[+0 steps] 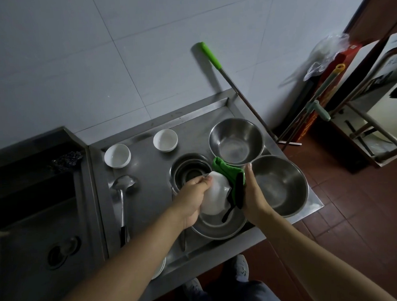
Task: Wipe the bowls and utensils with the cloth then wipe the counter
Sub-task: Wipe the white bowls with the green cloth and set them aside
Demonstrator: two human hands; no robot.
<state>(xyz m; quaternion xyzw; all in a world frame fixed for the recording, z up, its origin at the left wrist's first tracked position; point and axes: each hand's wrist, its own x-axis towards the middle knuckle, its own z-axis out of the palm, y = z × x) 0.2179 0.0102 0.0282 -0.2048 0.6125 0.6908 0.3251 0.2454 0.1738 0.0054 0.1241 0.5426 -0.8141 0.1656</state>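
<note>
My left hand (192, 200) grips a white bowl (215, 196) above the counter (149, 194); my right hand (252, 193) presses the green cloth (231, 176) against it. Beyond this bowl, steel bowls, two white bowls, the ladle (122, 200) and the counter itself look still unwiped.

sink (34, 205) left of counter (149, 199) — ladle (122, 200) left, 2 bowls (117, 156) behind

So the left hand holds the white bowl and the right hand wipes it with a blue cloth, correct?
Not quite: the cloth is green, not blue, as the head view shows. The rest stands: the left hand holds the white bowl and the right hand holds the cloth against it.
</note>
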